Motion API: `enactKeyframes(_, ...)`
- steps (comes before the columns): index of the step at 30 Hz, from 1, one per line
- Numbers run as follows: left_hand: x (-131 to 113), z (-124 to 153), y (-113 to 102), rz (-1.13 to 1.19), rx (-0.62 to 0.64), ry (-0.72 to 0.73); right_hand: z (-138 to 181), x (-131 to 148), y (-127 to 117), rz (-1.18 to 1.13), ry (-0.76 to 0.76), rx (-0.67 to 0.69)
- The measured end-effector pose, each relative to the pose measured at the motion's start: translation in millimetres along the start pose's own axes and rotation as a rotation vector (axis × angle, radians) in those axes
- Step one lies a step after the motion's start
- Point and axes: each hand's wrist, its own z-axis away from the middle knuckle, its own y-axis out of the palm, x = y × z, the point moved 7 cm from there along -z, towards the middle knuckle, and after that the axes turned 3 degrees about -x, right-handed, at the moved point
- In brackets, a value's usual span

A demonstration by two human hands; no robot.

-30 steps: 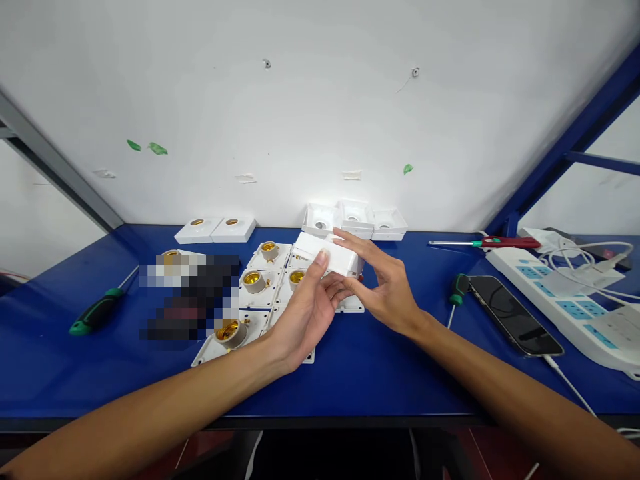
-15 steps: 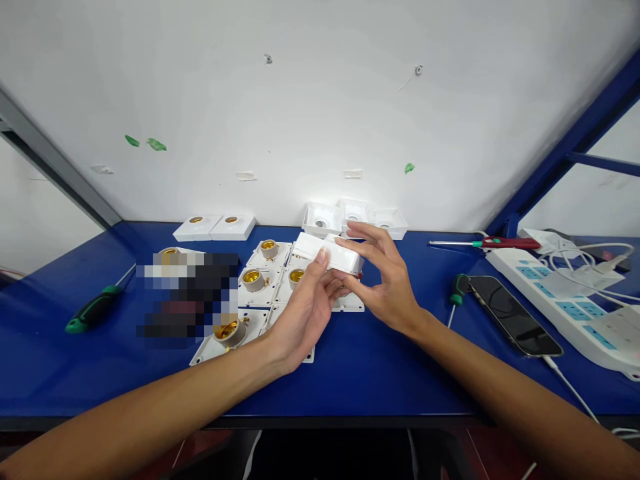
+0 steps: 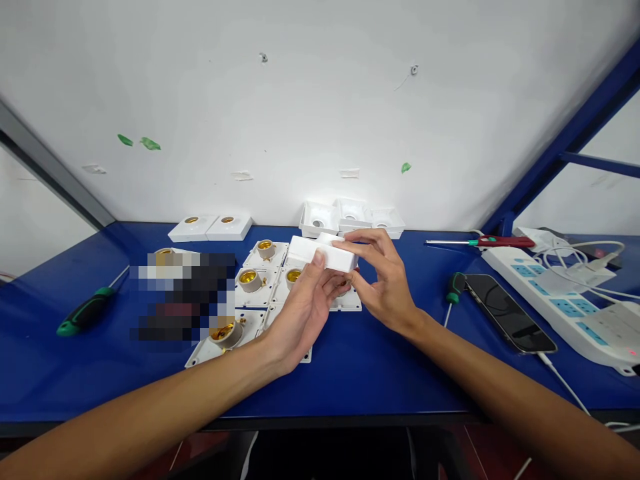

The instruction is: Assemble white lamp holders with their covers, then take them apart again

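My left hand [image 3: 303, 320] grips a white square lamp holder cover [image 3: 313, 252], its thumb on the near side and its fingers beneath. On the cover's right end, my right hand [image 3: 387, 283] is closed too, fingers on top and thumb low. The cover is held tilted, side-on to me; its underside is hidden. Below and left of the hands lie several white lamp holder bases [image 3: 251, 300] with round brass-lined sockets [image 3: 249, 280], some partly covered by my left hand and arm.
Two closed lamp holders [image 3: 230, 229] and several loose covers [image 3: 320, 217] stand along the wall. A green-black screwdriver [image 3: 87, 311] lies left beside a pixelated dark patch. On the right are another screwdriver [image 3: 455, 288], a phone [image 3: 510, 313], a red-handled tool [image 3: 505, 242] and a power strip [image 3: 555, 300] with cables.
My right fingers have come down slightly onto the cover's top, and the cover sits a little more level. The whole view has shifted slightly; both hands keep their grip.
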Motion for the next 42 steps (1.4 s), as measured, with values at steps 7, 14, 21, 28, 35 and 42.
enactKeyframes(7, -1.7, -1.1, -0.2, 0.114, -0.057, -0.087, 2.5, -3.7, 3.6, 0.068, -0.018, 0.003)
enactKeyframes(14, -7.4, -0.7, 4.6, 0.196, -0.012, -0.096, 0.4, 0.7, -5.5, 0.123, -0.090, -0.088)
enactKeyframes(21, -8.8, -1.5, 3.1, 0.099, -0.032, -0.050, 0.1, -3.4, 0.3, 0.146, -0.095, -0.010)
enactKeyframes(28, -8.1, 1.0, -3.9, -0.113, -0.039, 0.109, 1.5, -16.5, -2.5, 0.049, -0.014, -0.075)
enactKeyframes(35, -19.2, 2.2, -11.6, -0.429, -0.209, 0.152, -1.5, -52.3, -0.1, -0.185, 0.228, 0.030)
enactKeyframes(42, -57.0, 4.5, 5.6, -1.063, -0.033, 0.639, -13.7, -31.8, -22.0, 0.129, -0.115, 0.039)
